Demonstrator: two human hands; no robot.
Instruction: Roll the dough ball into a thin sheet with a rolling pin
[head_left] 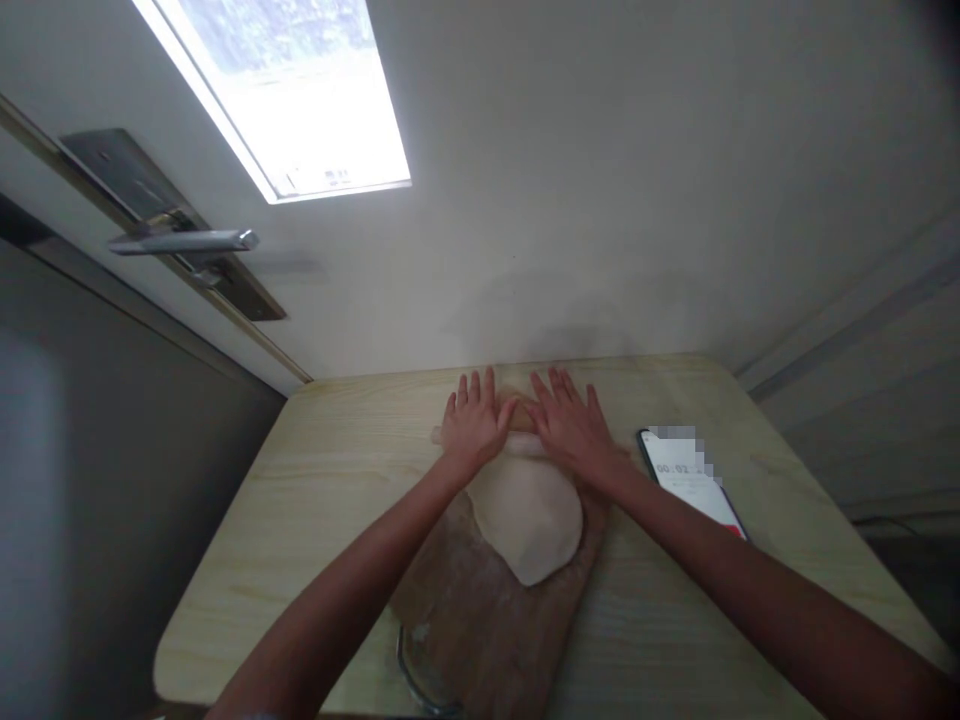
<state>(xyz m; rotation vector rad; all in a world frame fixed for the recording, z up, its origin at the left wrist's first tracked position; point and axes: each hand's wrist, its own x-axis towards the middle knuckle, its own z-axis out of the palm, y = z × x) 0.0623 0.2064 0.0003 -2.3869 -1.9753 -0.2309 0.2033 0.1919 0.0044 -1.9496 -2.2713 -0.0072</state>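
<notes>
A flattened sheet of dough (529, 520) lies on a brown wooden board (487, 620), its near edge coming to a blunt point. Across the dough's far end runs a pale rolling pin (525, 443), mostly covered by my hands. My left hand (476, 420) rests flat on the pin's left part, fingers stretched forward. On its right part my right hand (574, 420) lies flat too, fingers apart and pointing away from me. The two thumbs come close together over the middle of the pin.
The board lies on a light wooden table (300, 500) set against a white door (562, 200) with a metal handle (187, 241) and a bright window pane (315, 110). Right of the board is a phone (690, 485) with a timer showing. A curved metal handle (416, 680) sits at the board's near-left edge.
</notes>
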